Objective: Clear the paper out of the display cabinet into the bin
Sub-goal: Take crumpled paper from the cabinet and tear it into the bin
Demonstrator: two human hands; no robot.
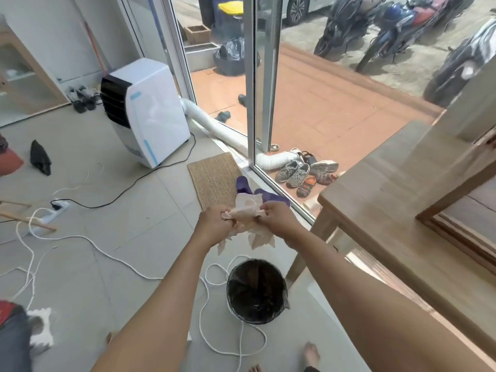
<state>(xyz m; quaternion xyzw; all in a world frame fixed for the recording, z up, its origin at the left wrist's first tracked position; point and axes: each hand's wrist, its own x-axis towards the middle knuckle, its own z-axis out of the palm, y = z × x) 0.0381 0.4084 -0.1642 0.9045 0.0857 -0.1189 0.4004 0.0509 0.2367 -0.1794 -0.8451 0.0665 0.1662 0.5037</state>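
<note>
The bin (257, 291) stands on the floor below the fingers, its black liner open — mouth up, ready to catch a drop. Above it, both hands clutch one wad of paper (248, 214): the left hand (214, 224) has its fingers curled tight on one end, the right hand (277, 220) pinches the other, likely to crumple it small before letting go. Torn ends hang beneath the fingers. Just beyond the fingertips lies something purple (268, 196), half hidden by the paper — what it is I cannot tell. What is in the bin is too dark to tell. The cabinet cannot be picked out with certainty.
</note>
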